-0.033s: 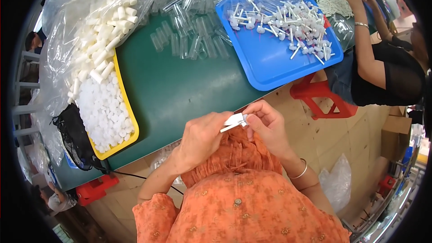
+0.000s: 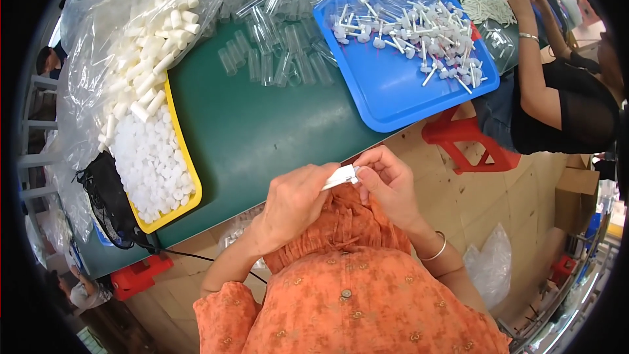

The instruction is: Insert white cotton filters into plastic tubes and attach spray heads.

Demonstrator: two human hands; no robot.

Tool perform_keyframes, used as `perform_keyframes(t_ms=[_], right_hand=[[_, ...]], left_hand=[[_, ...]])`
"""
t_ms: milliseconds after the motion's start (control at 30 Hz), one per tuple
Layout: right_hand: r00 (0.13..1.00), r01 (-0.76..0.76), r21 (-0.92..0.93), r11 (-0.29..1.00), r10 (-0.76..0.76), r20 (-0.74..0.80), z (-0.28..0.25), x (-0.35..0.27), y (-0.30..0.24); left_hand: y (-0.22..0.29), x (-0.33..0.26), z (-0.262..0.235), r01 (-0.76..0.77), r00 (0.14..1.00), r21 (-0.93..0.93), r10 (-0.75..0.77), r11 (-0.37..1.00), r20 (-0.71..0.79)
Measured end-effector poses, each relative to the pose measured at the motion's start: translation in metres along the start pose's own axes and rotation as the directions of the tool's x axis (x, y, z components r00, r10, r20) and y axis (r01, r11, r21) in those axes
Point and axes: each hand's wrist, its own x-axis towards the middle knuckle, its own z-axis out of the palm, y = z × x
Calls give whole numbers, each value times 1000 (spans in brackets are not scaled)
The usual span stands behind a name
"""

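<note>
Above my lap, just off the table's front edge, my two hands meet. My left hand is closed, fingers and thumb pinching a short white cylinder. My right hand pinches a small translucent white cap at the cylinder's right end. A thin white stick lies along the cylinder's lower left side; I cannot tell whether it is inside or beside it. My fingers partly hide all these pieces.
Left, a yellow tray holds white caps, with a bag of white cylinders behind. Clear tubes lie at the back. A blue tray holds capped sticks. A co-worker sits at right.
The thin white stick, which stuck out below the cylinder at an angle, now lies close along it. The cap and my hands have barely moved.
</note>
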Motion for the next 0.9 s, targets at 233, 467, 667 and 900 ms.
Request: perform_keyframes(t_ms=[233,467,667,900], right_hand=[[992,94,-162,982,-106,-69,9,1,7],[917,328,-730,599,-389,93,13,8,2],[669,621,-784,-12,-513,538,14,9,-14],[685,526,-850,-31,-577,445,17,51,14]], left_hand=[[26,-2,7,250,965,-444,-259,861,42],[11,-12,14,346,935,-521,-333,780,124],[12,13,-36,442,865,-453,-234,774,444],[-113,95,-111,447,831,271,-284,852,-477]])
